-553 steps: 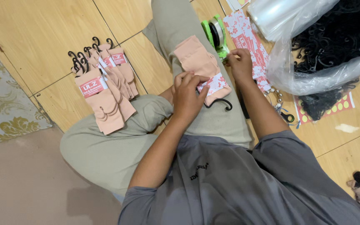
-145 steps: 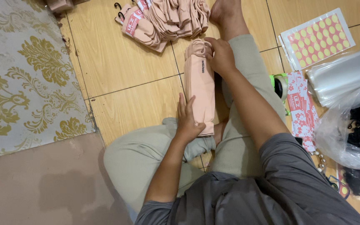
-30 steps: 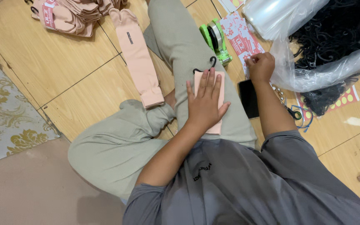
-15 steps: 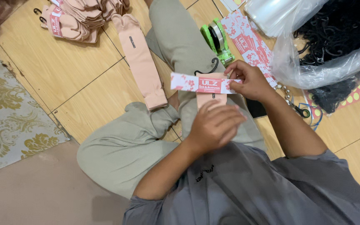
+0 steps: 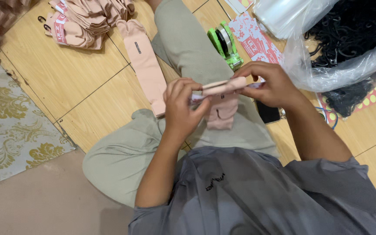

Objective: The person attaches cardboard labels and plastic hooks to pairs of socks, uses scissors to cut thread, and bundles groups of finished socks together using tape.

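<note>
We have lifted the folded pink socks [image 5: 223, 98] off our lap, and now our left hand [image 5: 181, 109] and right hand [image 5: 268, 85] both pinch them, up over our leg, wrapping the paper label [image 5: 196, 98] around them.

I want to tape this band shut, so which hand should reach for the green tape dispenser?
Probably the right hand: it is nearer the green tape dispenser, while the left hand grips the pink socks.
</note>
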